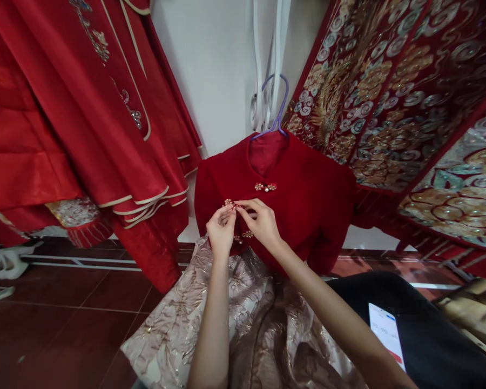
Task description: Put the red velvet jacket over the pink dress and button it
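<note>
A dark red velvet jacket (303,189) hangs in front of me on a purple hanger (282,108). My left hand (222,224) and my right hand (261,219) meet at its front opening, fingertips pinched together on a jewelled frog button (228,202). Partly covered by the fingers, the button does not show whether it is fastened. Above it, another jewelled clasp (266,187) with a pearl lies across the opening near the collar. Below my hands, a lower clasp (247,234) appears to have its two halves apart.
Red garments with pale piping (117,135) hang at the left; embroidered, sequinned ones (372,97) hang at the right. Shiny brocade fabric (178,329) spreads below the jacket. A lit phone (385,335) lies on a black surface (429,329). White shoes (11,265) stand far left.
</note>
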A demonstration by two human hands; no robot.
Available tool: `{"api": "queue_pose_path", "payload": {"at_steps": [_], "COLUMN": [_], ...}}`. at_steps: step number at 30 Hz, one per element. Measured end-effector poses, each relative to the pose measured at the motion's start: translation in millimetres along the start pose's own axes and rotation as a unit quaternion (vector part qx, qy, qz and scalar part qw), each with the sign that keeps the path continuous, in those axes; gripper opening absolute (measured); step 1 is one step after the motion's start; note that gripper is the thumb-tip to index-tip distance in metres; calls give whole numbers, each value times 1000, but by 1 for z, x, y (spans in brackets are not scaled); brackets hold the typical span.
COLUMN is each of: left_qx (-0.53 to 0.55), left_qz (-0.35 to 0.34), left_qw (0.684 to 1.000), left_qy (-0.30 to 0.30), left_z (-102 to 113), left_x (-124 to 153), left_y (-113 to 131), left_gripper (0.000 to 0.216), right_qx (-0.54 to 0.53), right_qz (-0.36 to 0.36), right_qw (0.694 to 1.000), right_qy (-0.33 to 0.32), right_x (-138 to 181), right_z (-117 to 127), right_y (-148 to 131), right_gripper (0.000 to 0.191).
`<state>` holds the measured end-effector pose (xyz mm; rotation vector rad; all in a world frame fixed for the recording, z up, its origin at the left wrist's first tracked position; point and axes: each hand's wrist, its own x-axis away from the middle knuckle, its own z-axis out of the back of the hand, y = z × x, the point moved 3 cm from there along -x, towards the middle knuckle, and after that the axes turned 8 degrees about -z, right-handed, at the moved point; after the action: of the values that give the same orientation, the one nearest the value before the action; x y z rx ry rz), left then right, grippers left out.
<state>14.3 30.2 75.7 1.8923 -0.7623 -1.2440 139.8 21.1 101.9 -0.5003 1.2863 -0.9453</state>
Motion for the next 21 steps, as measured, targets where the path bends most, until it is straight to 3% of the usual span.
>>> {"api": "queue_pose_path", "payload": {"at_steps": [10, 16, 21], "left_qx": [-35, -31, -68], "left_qz": [-25, -49, 15], "left_qw": [999, 997, 994], "left_qy": [-5, -49, -80], "left_z": [3, 6, 27], "left_x": [1, -2, -7], "left_y": [-6, -4, -10], "left_gripper": [26, 25, 23], "right_qx": [20, 2, 34], "right_qz": [4, -22, -68], "right_qw": [1000, 998, 994], "right_qy": [3, -60, -73], "right_x": [-8, -5, 23], "right_z": [-6, 2, 23], "right_y": [5, -2, 6], "right_gripper": [23, 27, 26]}}
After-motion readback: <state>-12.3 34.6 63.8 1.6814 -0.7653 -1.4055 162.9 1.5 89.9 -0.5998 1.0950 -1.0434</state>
